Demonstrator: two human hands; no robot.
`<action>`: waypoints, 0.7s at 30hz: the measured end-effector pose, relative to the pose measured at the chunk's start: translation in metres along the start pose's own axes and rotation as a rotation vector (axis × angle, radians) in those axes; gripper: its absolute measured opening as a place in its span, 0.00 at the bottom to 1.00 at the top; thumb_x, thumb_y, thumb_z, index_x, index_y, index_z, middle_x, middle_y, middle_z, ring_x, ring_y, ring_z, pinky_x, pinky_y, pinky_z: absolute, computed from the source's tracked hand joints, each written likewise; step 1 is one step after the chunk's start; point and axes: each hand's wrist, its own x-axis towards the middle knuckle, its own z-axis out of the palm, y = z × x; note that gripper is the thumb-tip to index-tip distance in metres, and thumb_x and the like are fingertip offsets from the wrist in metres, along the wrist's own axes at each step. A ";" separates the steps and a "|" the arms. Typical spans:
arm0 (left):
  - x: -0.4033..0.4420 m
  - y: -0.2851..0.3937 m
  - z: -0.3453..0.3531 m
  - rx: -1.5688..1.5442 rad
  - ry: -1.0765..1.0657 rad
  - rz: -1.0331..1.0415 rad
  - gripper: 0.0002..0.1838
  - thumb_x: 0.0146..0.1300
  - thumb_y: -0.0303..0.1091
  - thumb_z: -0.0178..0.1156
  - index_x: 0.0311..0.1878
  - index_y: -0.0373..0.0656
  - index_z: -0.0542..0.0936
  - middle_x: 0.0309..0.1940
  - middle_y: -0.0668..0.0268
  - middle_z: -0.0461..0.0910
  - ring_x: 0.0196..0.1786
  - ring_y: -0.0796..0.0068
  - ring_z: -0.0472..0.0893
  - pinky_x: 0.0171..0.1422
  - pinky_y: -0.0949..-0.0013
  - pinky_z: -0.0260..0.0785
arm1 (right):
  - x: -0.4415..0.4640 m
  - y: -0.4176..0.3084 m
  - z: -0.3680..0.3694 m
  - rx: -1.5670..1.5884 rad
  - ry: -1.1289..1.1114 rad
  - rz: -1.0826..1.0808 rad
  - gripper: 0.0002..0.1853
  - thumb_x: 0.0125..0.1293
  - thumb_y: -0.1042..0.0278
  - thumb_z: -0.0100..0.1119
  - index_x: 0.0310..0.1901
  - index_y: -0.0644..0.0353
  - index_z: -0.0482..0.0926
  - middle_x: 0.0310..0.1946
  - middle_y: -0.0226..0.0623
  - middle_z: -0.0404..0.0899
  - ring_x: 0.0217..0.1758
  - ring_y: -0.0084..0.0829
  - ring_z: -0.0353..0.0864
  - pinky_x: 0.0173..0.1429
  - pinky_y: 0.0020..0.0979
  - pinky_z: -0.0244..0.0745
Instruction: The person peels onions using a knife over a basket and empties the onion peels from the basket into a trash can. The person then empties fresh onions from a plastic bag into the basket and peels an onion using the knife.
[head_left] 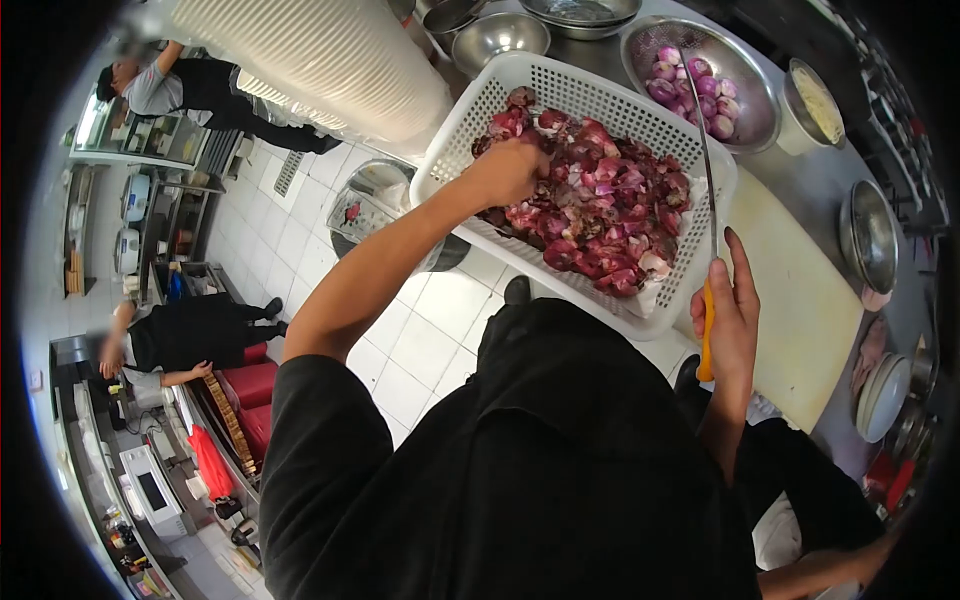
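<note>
A white perforated basket (450, 150) holds a heap of red onion skins and pieces (610, 200). My left hand (512, 172) reaches into the basket at its left part, fingers curled down into the skins; what they hold, if anything, is hidden. At the basket's right side, my right hand (735, 310) is closed round the orange handle of a knife (708, 330). The long thin blade points up, past the basket's right rim, towards a metal colander (755, 80). Peeled red onions (700, 88) lie in that colander.
A pale cutting board (790, 290) lies right of the basket. Metal bowls (500, 40) stand behind. A tall stack of white containers (320, 60) is at upper left. Two people work at the left; another person's arm (830, 572) shows at lower right.
</note>
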 end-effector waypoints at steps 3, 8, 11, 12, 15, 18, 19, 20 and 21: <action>-0.002 0.000 -0.008 -0.025 0.107 0.063 0.14 0.52 0.25 0.61 0.43 0.43 0.85 0.42 0.54 0.84 0.48 0.51 0.82 0.56 0.55 0.74 | -0.002 0.000 -0.003 0.000 0.019 0.003 0.30 0.76 0.54 0.52 0.75 0.53 0.61 0.19 0.26 0.68 0.20 0.15 0.64 0.23 0.22 0.60; 0.029 -0.021 -0.016 0.098 0.177 -0.010 0.18 0.52 0.27 0.63 0.48 0.48 0.85 0.46 0.56 0.84 0.52 0.54 0.82 0.58 0.56 0.75 | 0.001 -0.001 -0.001 0.028 -0.015 -0.002 0.30 0.76 0.54 0.52 0.75 0.53 0.61 0.19 0.26 0.68 0.20 0.15 0.64 0.23 0.22 0.59; 0.053 -0.048 0.006 0.142 0.196 -0.002 0.18 0.51 0.25 0.62 0.46 0.48 0.86 0.46 0.55 0.83 0.52 0.52 0.81 0.58 0.57 0.74 | -0.001 -0.006 0.002 -0.018 -0.044 -0.005 0.32 0.76 0.49 0.50 0.75 0.53 0.60 0.20 0.26 0.67 0.21 0.16 0.65 0.24 0.21 0.58; 0.051 -0.044 0.005 0.168 0.215 0.028 0.18 0.51 0.25 0.63 0.47 0.49 0.86 0.47 0.55 0.83 0.53 0.52 0.80 0.58 0.57 0.74 | -0.001 -0.006 0.003 -0.015 -0.039 -0.004 0.31 0.76 0.51 0.51 0.75 0.53 0.60 0.20 0.26 0.67 0.21 0.16 0.64 0.24 0.21 0.58; 0.048 -0.035 -0.005 0.166 0.078 -0.069 0.20 0.50 0.27 0.65 0.49 0.52 0.86 0.51 0.56 0.81 0.55 0.53 0.80 0.62 0.58 0.73 | -0.003 -0.004 0.003 0.005 -0.013 0.001 0.30 0.76 0.53 0.52 0.75 0.52 0.60 0.20 0.26 0.68 0.20 0.16 0.64 0.23 0.22 0.58; 0.042 -0.030 -0.006 0.141 0.004 -0.124 0.21 0.50 0.27 0.65 0.51 0.52 0.85 0.50 0.57 0.82 0.56 0.53 0.79 0.62 0.58 0.72 | -0.003 -0.002 0.003 0.020 -0.008 0.005 0.30 0.76 0.54 0.52 0.75 0.52 0.60 0.19 0.26 0.68 0.20 0.16 0.64 0.23 0.22 0.58; 0.042 -0.029 -0.006 0.131 -0.005 -0.143 0.22 0.51 0.28 0.65 0.52 0.53 0.85 0.50 0.58 0.82 0.57 0.53 0.79 0.62 0.58 0.72 | -0.003 -0.003 0.002 0.018 -0.011 0.004 0.30 0.76 0.54 0.52 0.75 0.51 0.60 0.19 0.26 0.68 0.20 0.16 0.64 0.23 0.22 0.58; 0.041 -0.029 -0.005 0.161 0.010 -0.125 0.22 0.51 0.28 0.65 0.52 0.52 0.85 0.50 0.58 0.82 0.57 0.54 0.78 0.63 0.58 0.71 | -0.003 -0.003 0.002 0.016 -0.011 0.005 0.30 0.76 0.54 0.52 0.75 0.51 0.60 0.19 0.26 0.68 0.20 0.16 0.64 0.23 0.21 0.58; 0.038 -0.029 -0.003 0.190 0.024 -0.106 0.23 0.50 0.28 0.64 0.53 0.51 0.84 0.50 0.59 0.82 0.57 0.54 0.78 0.64 0.59 0.71 | -0.002 -0.003 0.003 0.016 -0.017 0.001 0.30 0.76 0.54 0.52 0.75 0.51 0.60 0.19 0.26 0.68 0.20 0.16 0.64 0.23 0.21 0.58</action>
